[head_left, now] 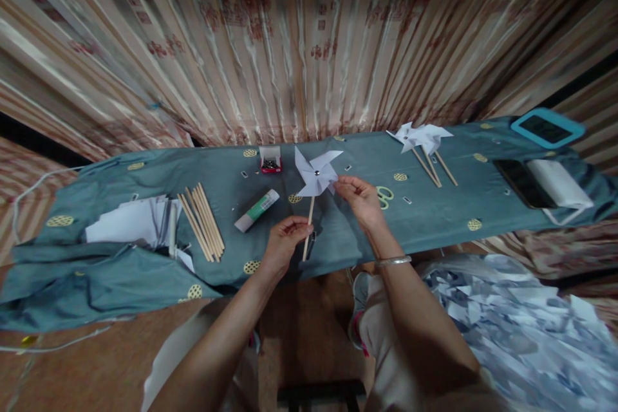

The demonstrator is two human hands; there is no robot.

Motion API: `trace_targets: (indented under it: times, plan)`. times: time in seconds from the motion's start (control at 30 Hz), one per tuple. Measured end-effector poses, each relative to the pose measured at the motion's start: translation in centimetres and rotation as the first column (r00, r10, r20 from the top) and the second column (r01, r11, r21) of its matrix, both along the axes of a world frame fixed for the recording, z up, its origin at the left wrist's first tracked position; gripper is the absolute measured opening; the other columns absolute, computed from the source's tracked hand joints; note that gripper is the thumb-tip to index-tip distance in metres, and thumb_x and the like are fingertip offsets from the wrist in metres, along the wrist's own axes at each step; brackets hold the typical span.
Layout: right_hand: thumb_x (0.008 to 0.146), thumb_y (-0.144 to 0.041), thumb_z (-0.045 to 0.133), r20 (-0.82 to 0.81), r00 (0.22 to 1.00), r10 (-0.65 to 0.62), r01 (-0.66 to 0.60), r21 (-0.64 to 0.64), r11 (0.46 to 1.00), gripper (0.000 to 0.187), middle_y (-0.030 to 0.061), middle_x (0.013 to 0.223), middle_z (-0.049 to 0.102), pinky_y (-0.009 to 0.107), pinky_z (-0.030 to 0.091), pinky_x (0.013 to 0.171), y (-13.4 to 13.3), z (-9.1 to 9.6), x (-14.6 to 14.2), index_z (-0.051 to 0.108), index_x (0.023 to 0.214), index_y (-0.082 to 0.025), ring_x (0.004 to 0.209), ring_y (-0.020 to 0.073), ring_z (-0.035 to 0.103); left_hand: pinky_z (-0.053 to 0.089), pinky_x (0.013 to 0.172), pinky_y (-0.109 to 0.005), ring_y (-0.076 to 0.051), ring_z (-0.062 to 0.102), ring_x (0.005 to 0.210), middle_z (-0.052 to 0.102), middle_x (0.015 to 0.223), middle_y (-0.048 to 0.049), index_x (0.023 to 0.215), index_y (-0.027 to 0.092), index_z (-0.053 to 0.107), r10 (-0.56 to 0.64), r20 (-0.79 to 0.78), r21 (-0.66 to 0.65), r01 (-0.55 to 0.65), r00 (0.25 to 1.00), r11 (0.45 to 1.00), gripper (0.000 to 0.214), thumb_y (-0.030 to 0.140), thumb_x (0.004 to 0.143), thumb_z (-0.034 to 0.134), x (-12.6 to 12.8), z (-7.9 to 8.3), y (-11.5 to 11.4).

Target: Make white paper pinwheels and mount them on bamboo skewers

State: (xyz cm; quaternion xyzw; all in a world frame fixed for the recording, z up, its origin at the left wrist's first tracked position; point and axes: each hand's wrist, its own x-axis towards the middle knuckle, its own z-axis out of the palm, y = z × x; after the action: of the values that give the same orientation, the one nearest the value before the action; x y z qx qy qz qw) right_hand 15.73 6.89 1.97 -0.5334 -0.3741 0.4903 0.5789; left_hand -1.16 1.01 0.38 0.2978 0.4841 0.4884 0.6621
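Note:
A white paper pinwheel (313, 175) with a dark pin at its centre is fixed to a thin wooden stick. My left hand (284, 241) pinches that stick below the blades, holding it upright and slightly tilted. The fingers of my right hand (360, 199) close on the tip of the pinwheel's right blade. Just behind the right hand lie scissors (383, 197) with pale green handles. A glue stick (257, 210) rests left of the pinwheel. Beyond it stands a small open red-and-white box (270, 159) of dark metal pins.
Several wooden sticks (201, 222) and a pile of white paper sheets (130, 222) lie at left. More pinwheels (420, 138) lie at the back right. A phone (521, 183), a white object (560, 183) and a blue-framed tablet (548, 127) sit far right. A bag of paper scraps (526, 328) is below.

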Motion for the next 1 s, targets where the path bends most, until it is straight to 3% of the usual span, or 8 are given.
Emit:
trace_targets:
  times: [0.37, 1.0]
  plan:
    - [0.054, -0.046, 0.079, 0.03, 0.998, 0.053, -0.053, -0.029, 0.998, 0.028, -0.0025, 0.05, 0.058, 0.025, 0.033, 0.049, -0.34, 0.52, 0.04, 0.069, 0.061, -0.021, 0.05, 0.0108, 0.046, 0.045, 0.059, -0.022, -0.009, 0.054, 0.057, 0.064, 0.062, 0.0012, 0.066, 0.016, 0.07, 0.031, -0.025, 0.02, -0.031, 0.999, 0.999, 0.031, 0.032, 0.046, 0.088, -0.06, -0.3, 0.16]
    - [0.051, -0.051, 0.082, -0.058, 0.988, 0.143, -0.146, -0.046, 0.988, 0.035, -0.0016, 0.055, 0.062, 0.026, 0.035, 0.05, -1.05, 0.84, -0.67, 0.066, 0.059, -0.02, 0.049, 0.0105, 0.048, 0.045, 0.061, -0.023, -0.009, 0.055, 0.058, 0.065, 0.064, 0.0013, 0.069, 0.017, 0.07, 0.06, -0.054, 0.047, -0.058, 0.997, 0.997, 0.031, 0.032, 0.048, 0.087, 0.15, -0.71, 0.27]
